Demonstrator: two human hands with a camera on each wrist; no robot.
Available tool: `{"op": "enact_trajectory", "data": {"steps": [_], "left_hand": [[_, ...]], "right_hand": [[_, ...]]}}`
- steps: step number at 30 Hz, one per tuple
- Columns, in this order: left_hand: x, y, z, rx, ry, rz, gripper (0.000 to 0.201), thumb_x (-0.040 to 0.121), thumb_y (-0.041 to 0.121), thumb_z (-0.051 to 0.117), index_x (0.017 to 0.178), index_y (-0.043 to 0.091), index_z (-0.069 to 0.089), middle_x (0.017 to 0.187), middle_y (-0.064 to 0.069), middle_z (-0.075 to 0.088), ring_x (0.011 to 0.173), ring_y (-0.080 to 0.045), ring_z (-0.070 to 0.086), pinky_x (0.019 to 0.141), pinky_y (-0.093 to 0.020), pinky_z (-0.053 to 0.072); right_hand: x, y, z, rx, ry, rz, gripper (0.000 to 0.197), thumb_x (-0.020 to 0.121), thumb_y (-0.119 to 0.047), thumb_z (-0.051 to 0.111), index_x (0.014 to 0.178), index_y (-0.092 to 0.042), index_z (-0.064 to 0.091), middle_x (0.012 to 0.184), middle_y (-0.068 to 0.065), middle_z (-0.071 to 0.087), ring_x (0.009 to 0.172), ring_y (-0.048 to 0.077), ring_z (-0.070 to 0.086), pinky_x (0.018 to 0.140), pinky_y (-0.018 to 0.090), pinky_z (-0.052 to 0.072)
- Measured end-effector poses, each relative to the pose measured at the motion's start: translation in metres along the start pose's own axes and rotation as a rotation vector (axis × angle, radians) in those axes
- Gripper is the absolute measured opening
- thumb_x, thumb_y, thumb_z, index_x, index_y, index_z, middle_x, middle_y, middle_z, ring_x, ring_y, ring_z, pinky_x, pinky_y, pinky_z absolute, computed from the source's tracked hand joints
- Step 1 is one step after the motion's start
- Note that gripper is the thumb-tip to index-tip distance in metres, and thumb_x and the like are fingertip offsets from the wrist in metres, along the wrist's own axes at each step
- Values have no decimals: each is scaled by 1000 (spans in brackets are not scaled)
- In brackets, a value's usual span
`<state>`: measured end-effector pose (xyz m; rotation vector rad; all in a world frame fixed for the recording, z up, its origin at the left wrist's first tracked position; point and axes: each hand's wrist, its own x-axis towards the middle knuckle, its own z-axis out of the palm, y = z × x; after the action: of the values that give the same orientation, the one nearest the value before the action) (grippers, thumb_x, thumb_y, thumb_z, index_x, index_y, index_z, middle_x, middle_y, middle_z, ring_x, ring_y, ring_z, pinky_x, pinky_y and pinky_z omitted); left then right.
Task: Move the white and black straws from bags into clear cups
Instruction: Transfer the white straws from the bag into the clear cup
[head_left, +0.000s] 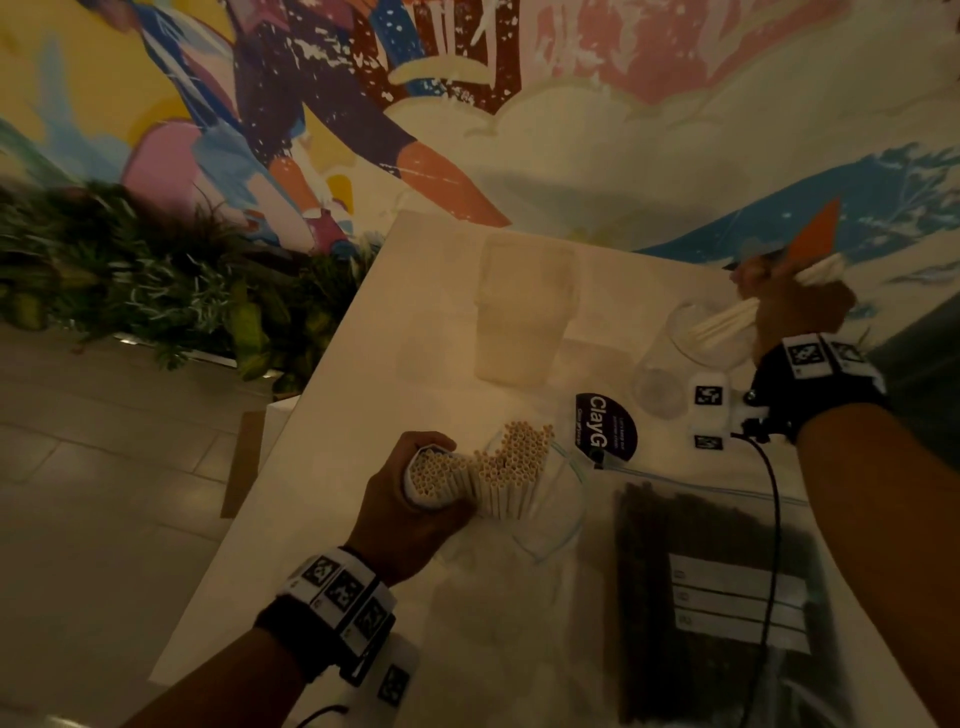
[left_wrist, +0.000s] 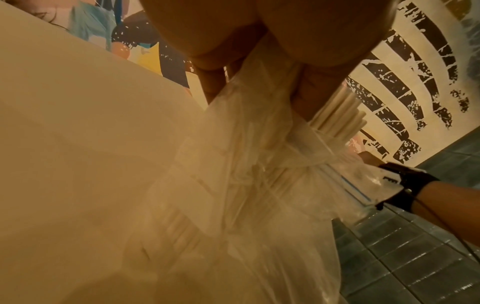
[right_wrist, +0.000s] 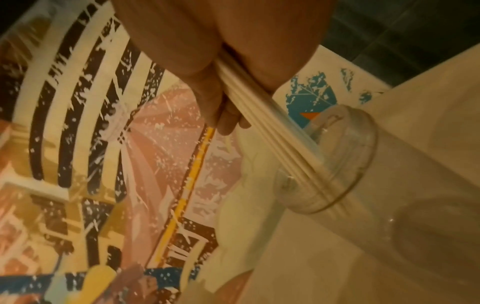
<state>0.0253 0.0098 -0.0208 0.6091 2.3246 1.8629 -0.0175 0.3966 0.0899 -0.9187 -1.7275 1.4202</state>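
The white straws are the step in hand, and the transfer looks well short of done. The right hand (head_left: 795, 306) is gripping a small bunch of white straws (head_left: 724, 323) in curled fingers and is tilting their lower ends into the mouth of a clear cup (head_left: 675, 364) standing at the far right of the table (head_left: 415, 322); in the right wrist view the tips are sitting just inside the cup's rim (right_wrist: 345, 197), with nothing yet settled at the bottom. The left hand (head_left: 415, 512) is wrapping around the clear bag of white straws (head_left: 511, 467) near the table's left edge, squeezing the plastic and holding it with the open straw ends facing up. Many straws are waiting in that bag.

A zip bag of black straws (head_left: 711, 587) is lying flat at the near right, seemingly untouched. A second clear container (head_left: 524, 312) is standing at the far middle, empty as far as the dim light shows.

The next move likely calls for lowering the bunch until it is standing in the cup, then loosening the fingers gently so the light cup is not tipping, while the left hand is keeping the bag steady for another handful.
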Motion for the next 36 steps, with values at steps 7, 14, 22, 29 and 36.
{"op": "enact_trajectory", "data": {"steps": [7,14,22,29,36], "left_hand": [[-2,-2,1,-5,26,19,51,59,38,76,102,24,54,100,17,61,87,-5,62,72,-22,53],[0,-1,3,-18,13,49,51,60,39,75,102,20,54,100,22,60,87,0,61,70,-10,48],[0,-7,3,-51,13,69,47,61,38,77,100,24,55,100,17,61,87,-4,62,72,-18,52],[10,-8,9,-96,-11,80,49,63,33,76,104,14,56,100,19,61,90,-4,62,74,-19,52],[29,-7,23,-142,29,95,48,62,33,79,102,26,54,94,14,65,88,-11,65,76,-35,55]], "right_hand": [[-10,4,-2,-386,-1,-18,29,86,-30,67,93,-2,65,107,19,66,96,31,61,85,40,47],[-6,18,-13,-918,-206,50,72,94,-61,30,140,-6,38,147,23,36,132,41,36,110,51,29],[-89,-11,-28,-303,-184,-78,56,83,-17,70,134,-14,45,127,2,56,113,16,53,88,25,45],[-196,37,-1,-79,-895,147,93,62,22,73,131,-27,36,124,-5,53,109,11,56,81,20,52],[-212,52,17,-133,-809,114,78,65,13,76,127,-21,43,118,-1,56,105,8,56,80,7,47]]}}
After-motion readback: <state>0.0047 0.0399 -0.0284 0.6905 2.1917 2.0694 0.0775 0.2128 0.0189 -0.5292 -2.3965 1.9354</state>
